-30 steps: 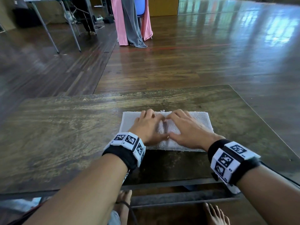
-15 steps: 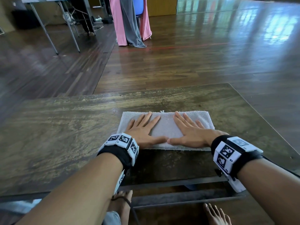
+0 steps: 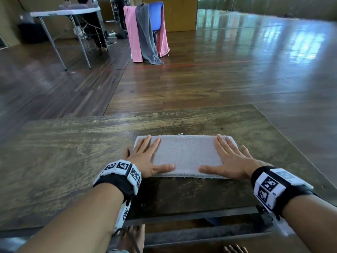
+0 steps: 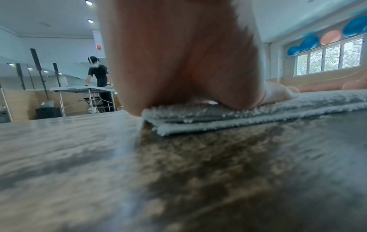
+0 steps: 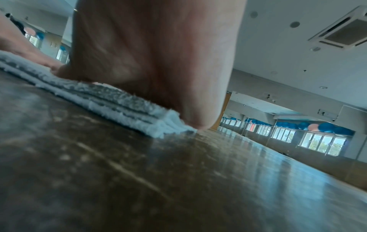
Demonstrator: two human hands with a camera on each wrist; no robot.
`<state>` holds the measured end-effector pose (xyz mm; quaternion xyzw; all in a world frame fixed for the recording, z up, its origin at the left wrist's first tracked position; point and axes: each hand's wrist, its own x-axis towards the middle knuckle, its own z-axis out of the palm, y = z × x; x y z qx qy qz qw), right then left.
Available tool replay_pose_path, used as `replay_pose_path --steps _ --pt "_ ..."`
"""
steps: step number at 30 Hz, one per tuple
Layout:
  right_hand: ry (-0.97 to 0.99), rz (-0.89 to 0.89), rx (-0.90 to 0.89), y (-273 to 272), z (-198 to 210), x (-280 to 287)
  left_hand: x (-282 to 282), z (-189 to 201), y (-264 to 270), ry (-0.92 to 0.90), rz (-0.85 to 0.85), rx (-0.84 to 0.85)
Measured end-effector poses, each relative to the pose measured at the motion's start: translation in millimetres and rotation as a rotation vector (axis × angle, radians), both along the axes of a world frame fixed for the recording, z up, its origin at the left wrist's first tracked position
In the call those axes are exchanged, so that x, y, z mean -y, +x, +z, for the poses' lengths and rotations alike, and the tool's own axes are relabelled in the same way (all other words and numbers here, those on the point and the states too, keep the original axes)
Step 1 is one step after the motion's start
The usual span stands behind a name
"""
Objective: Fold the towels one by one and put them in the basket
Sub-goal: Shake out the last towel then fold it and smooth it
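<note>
A white towel, folded into a flat layered rectangle, lies on the worn wooden table near its front edge. My left hand presses flat on the towel's left end, fingers straight and spread, thumb pointing inward. On the right end my right hand lies flat the same way. In the left wrist view the palm bears down on the stacked towel layers. The right wrist view shows the heel of the hand on the towel's corner. No basket is in view.
Beyond the table is open wooden floor. A blue chair draped with pink and grey towels stands at the back. A folding table with a person at it is at far left. My bare feet show below the table's front edge.
Both hands have slid apart from the towel's middle to its two ends, flattening from curled fingers to straight ones. The head view has tilted up slightly.
</note>
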<state>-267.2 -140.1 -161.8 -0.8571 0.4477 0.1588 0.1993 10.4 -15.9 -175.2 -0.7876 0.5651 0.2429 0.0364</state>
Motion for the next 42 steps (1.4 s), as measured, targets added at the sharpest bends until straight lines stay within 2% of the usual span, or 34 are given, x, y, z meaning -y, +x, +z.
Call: replay_pose_path --steps 3,5,7,12,15,18,21,25,30,34,38,42 --pt "-0.126 0.019 -0.01 4.4 5.2 -6.9 0.6 1.0 -1.1 0.0 0.001 0.012" --pt "-0.29 0.08 0.078 12.5 10.3 -15.9 4.9 4.0 -2.1 -0.014 0.009 0.008" --pt "-0.36 0.121 0.197 24.1 16.0 -26.7 11.1 7.6 -2.9 -0.074 0.042 -0.003" --pt "-0.253 0.147 0.186 43.6 9.5 -41.5 13.8 10.9 -3.8 -0.191 0.076 0.015" --pt "-0.264 0.106 0.177 44.7 10.7 -31.6 10.6 15.7 -2.8 -0.231 0.076 0.094" --pt "-0.303 0.05 0.219 39.2 18.0 -21.5 7.6 25.3 -4.9 -0.325 0.124 0.104" --pt "-0.361 0.04 0.351 34.7 20.0 -19.3 0.6 32.4 -9.3 -0.34 0.079 -0.03" --pt "-0.214 0.035 0.303 36.4 17.3 -23.1 -5.0 36.9 -13.1 -0.328 0.044 -0.21" --pt "-0.18 0.035 0.348 31.7 14.5 -20.3 -10.6 42.0 -10.8 -0.23 0.017 -0.347" --pt "-0.131 0.063 0.301 20.8 11.2 -15.8 -14.5 38.5 -8.0 -0.228 -0.034 -0.381" --pt "-0.11 0.115 0.265 15.0 7.6 -13.1 -15.0 37.5 -7.9 -0.317 -0.079 -0.333" --pt "-0.08 0.149 0.248 13.5 7.9 -11.4 -13.5 41.7 -14.0 -0.462 -0.042 -0.38"
